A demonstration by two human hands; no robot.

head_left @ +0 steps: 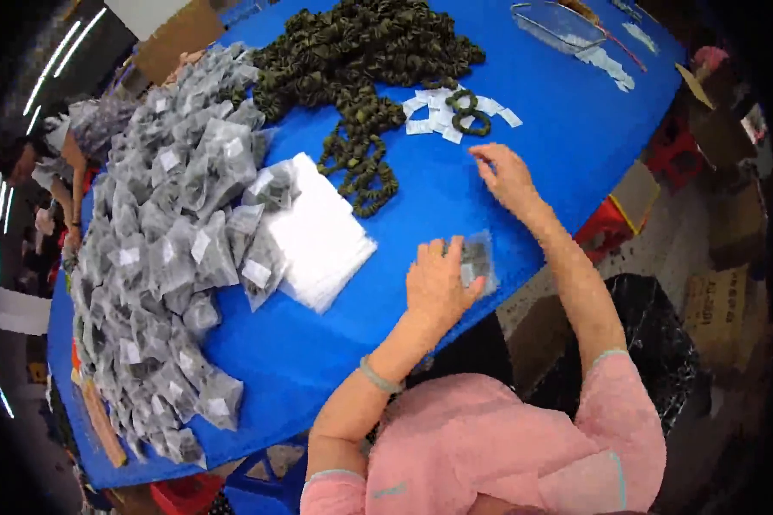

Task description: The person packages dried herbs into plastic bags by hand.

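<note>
Touching a small see-through bag [479,249] near the edge of the blue table [275,360], the left hand [441,281] may be pinching it; I cannot tell. The right hand [505,178], fingers loosely apart, is near two green rings [472,132] on white slips [438,116]. Farther out are white sheets [322,245], a big green pile [369,43] and many filled bags [172,223].

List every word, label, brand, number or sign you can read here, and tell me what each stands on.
No text can be read for certain.
Cardboard box at the right: dark marks, too blurred to read.
Pink shirt: a small teal mark, too blurred to read.
White labels with the grey bags: too small to show any wording.
Loose white slips: no wording can be made out.
</note>
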